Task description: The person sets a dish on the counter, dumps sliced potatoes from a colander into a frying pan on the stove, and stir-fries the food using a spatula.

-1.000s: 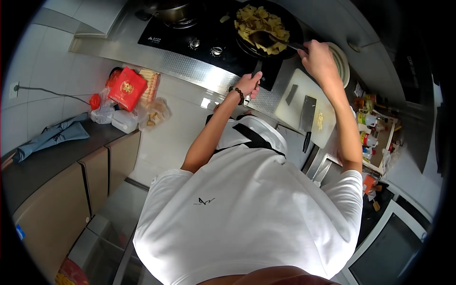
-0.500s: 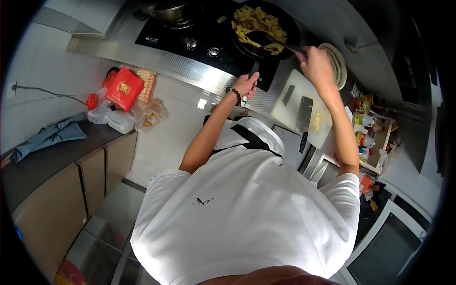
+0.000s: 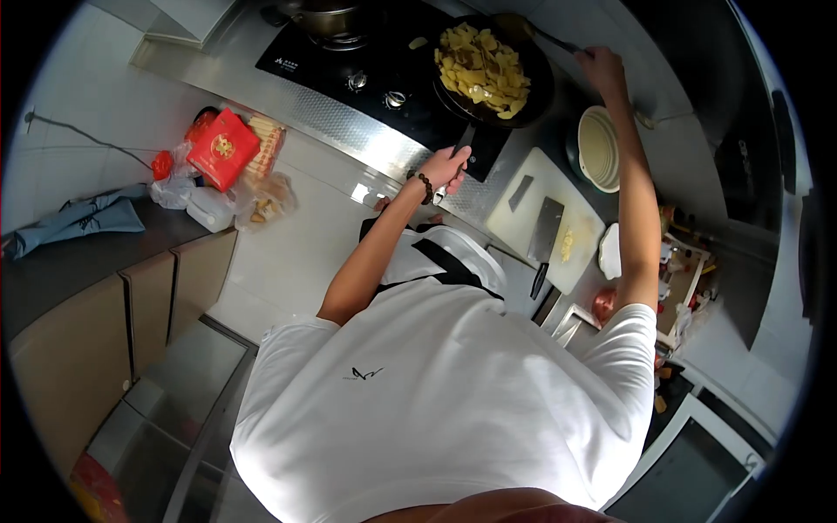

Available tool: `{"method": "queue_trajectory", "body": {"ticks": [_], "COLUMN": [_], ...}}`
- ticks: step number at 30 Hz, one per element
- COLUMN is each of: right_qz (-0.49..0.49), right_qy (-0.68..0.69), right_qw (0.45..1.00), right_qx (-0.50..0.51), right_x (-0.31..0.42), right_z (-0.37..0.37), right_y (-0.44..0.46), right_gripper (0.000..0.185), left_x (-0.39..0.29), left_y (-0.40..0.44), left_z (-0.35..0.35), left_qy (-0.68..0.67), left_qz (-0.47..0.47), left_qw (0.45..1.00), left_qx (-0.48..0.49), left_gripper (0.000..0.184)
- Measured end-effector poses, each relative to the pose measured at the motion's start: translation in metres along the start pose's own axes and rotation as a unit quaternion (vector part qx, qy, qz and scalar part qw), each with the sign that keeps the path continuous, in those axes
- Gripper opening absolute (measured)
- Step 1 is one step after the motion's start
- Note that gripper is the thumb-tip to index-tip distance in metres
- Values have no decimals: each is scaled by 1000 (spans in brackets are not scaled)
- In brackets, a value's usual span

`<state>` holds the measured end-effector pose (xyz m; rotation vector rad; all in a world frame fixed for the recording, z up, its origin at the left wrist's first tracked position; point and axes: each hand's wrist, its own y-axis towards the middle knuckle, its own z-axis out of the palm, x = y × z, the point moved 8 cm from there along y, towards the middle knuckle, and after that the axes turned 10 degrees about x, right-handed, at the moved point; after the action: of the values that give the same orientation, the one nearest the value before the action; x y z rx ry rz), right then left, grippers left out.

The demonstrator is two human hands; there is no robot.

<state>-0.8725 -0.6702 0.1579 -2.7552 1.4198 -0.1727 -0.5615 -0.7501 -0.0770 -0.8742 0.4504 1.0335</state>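
My left hand (image 3: 442,171) is wrapped round the handle of a dark frying pan (image 3: 541,85) on the stove. Sliced, yellowish pieces that look like potato (image 3: 482,70) fill the pan. Up and to the right, my right hand (image 3: 600,66) grips the dark handle of a spatula (image 3: 551,38). The spatula's broad head is over the pan's far right rim, dim and partly lost in shadow. Whether it touches the rim I cannot tell.
A ribbed, cream-coloured bowl (image 3: 599,150) stands below my right hand. The cutting board (image 3: 514,228) carries a cleaver (image 3: 547,231) and chopped pale bits (image 3: 567,245). A metal pot (image 3: 328,19) sits on the left burner. A red bag (image 3: 223,150) lies on the left counter.
My right hand has lifted the spatula out of the food, up and to the right past the pan's rim. The slices lie more heaped together. My left hand stays on the handle.
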Motion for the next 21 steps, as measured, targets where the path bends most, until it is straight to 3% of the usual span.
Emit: {"method": "queue_trajectory", "body": {"ticks": [6,8,17,21], "right_qz": [-42,-99,-274,-343], "right_qy": [17,83,119,5], "right_qw": [998,990,952,936], "right_qx": [33,52,68,76], "right_x": [-2,4,43,75], "right_z": [19,26,28,18], "right_y": [23,26,-10,-53], "right_gripper": [41,40,24,25], "left_x": [-8,-10,-15,-13], "left_y": [-8,-8,-14,-15], "left_z": [-8,-13,-14,-15], "left_qy": [96,95,126,118], "left_qz": [-32,-26,-60,-59], "left_qw": [994,995,990,990], "left_qx": [-28,-33,-35,-54], "left_gripper": [47,49,49,49]}}
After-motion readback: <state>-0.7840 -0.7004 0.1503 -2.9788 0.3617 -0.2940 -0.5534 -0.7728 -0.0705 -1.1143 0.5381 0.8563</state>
